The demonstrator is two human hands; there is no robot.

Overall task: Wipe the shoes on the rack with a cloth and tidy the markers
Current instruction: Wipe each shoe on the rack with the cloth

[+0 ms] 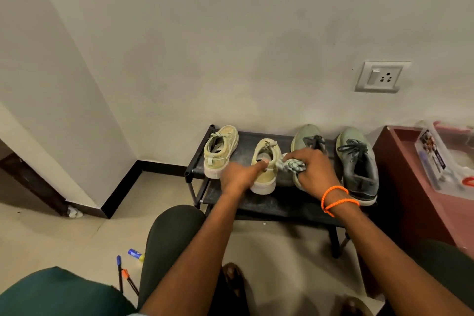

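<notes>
A white switch-and-socket plate (381,76) sits on the pale wall (205,33) above a dark red cabinet (410,187), which carries a clear plastic box (446,159). Black skirting (123,187) edges the beige tiled floor (51,233), where a crumpled white scrap (75,212) lies in the corner.

Black shoe rack (195,161) set against the wall, four shoes crowding its top shelf, open strip of shelf between the two beige sneakers (264,164), maroon cabinet (410,187) close on the right, bare floor left of the rack, markers (125,277) on the floor beside the knee
</notes>
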